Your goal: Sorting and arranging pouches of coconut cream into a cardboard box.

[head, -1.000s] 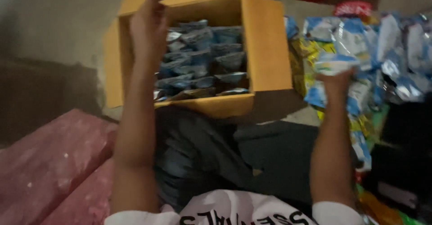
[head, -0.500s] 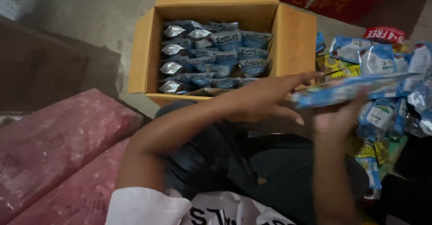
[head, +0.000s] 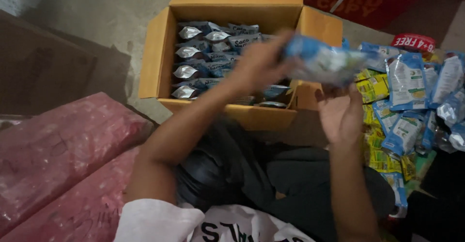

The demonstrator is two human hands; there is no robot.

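The left hand (head: 261,60) grips one end of a blue-and-white snack packet (head: 324,65), fingers closed on it, held just above the right edge of the open cardboard box (head: 155,53) (already lined with similar packets); the right hand (head: 341,116) hangs open-palmed just below the packet, fingers spread. A heap of loose packets (head: 411,96) lies to the right.

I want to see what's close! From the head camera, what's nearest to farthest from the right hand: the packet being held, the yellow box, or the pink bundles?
1. Blue-and-white packet: just above the right hand.
2. Yellow cardboard box: to its left, ahead.
3. Pink wrapped bundles: far left.
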